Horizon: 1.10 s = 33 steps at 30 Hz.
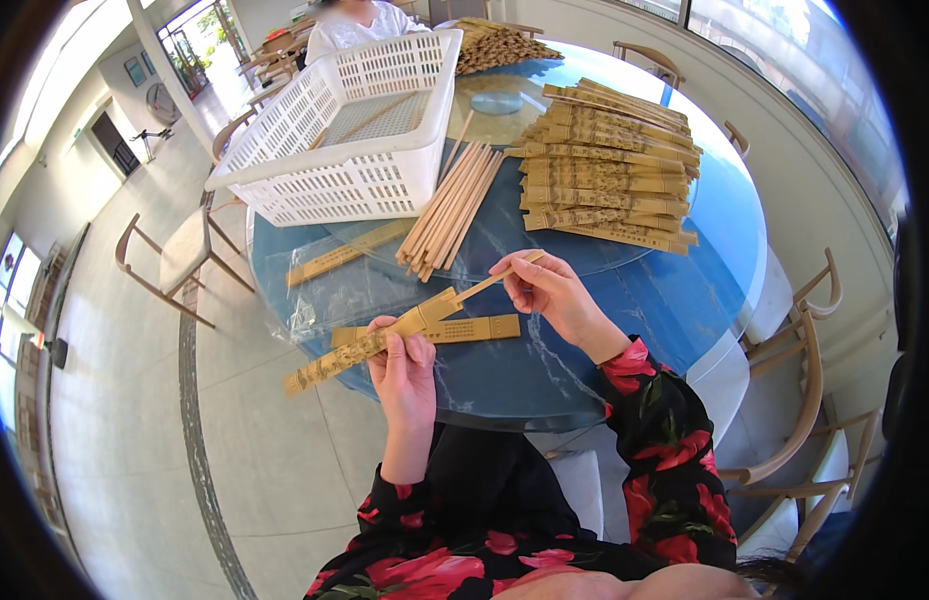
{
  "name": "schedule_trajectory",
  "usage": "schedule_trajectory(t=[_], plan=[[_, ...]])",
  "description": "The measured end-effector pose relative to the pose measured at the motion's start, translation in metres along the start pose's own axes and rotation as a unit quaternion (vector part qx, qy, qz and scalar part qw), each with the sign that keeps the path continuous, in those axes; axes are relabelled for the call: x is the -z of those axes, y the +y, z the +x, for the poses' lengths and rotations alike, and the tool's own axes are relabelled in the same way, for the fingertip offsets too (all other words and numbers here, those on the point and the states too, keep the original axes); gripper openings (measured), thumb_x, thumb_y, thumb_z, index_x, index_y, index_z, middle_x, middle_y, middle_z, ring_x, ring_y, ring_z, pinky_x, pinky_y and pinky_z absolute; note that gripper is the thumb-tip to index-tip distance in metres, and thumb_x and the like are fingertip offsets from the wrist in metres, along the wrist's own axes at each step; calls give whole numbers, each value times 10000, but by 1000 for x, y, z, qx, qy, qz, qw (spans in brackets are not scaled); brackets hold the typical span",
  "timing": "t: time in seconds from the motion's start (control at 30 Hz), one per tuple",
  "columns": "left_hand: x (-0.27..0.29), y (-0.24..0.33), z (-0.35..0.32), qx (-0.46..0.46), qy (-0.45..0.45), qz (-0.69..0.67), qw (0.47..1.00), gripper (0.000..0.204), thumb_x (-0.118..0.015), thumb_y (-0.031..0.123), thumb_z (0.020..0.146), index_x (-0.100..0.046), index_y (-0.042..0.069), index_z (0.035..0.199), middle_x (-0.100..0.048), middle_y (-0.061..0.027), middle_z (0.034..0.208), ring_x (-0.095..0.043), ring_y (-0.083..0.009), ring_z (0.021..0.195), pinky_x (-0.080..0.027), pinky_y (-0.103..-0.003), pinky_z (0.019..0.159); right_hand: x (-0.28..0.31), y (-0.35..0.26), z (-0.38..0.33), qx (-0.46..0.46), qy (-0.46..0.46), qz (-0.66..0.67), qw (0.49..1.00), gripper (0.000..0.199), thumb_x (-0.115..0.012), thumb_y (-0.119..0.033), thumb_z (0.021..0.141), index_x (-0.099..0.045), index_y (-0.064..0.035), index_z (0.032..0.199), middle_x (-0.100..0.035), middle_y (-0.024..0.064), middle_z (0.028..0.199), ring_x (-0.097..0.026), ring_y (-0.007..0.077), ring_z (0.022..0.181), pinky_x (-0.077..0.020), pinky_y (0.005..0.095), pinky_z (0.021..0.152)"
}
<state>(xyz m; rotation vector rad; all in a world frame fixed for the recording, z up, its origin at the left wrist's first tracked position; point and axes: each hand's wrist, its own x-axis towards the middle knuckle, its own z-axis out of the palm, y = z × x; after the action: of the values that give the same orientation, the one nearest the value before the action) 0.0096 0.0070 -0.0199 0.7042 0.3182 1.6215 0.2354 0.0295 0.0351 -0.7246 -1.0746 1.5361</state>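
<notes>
Two hands busy: left hand [405, 362] grips a flimsy paper sleeve [370, 343] mid-length, right hand [548, 288] pinches light, stiff chopsticks [497, 276] near the end.

Place: a restaurant or dining hall used for hand packing work.
Table: a large round blue glass-topped table [675, 300] with a round glass turntable [545, 250] at its middle.
Seating: curved light wooden armchairs [800, 400] ring the table's edge.
Room: pale tiled floor [115, 420], tall windows [785, 40] along the right wall.
Goods: bare wooden chopsticks [450, 210], stacked tan paper chopstick sleeves [605, 165] and a white plastic lattice basket [345, 130] at the table's far-left edge.
</notes>
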Motion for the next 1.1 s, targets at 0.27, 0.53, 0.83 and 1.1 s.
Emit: schedule_trajectory(t=[0.27,0.53,0.83,1.1], plan=[[-4,1,0,43,-20,39,998,149,-481,137,1046,-459,62,1173,-459,-2,699,-410,-101,638,-337,-267,616,-6,8,-2,-58,-120,-71,989,329,-573,-231,1007,-664,-11,1235,-646,20,859,-564,75,767,-425,221,684],[-5,6,1,51,-52,0,997,245,-392,278,1080,-473,62,1163,-402,9,643,-367,-90,585,-308,-260,577,-15,-1,-8,-58,-115,-50,990,326,-547,-247,1022,-663,-12,1217,-633,5,862,-540,64,759,-425,216,696],[-2,7,2,72,-28,-51,996,195,-396,258,1082,-478,84,1116,-362,28,647,-350,-84,587,-313,-254,578,-1,-7,-3,-21,-150,125,981,366,-425,-246,1060,-615,46,1170,-610,55,883,-576,103,854,-466,239,758],[5,8,3,83,-19,-78,993,141,-449,210,1067,-495,93,1131,-352,41,657,-344,-64,594,-316,-246,582,-7,-6,-8,-50,-171,43,983,296,-469,-233,1057,-571,-6,1217,-601,43,887,-572,101,825,-464,241,751]])
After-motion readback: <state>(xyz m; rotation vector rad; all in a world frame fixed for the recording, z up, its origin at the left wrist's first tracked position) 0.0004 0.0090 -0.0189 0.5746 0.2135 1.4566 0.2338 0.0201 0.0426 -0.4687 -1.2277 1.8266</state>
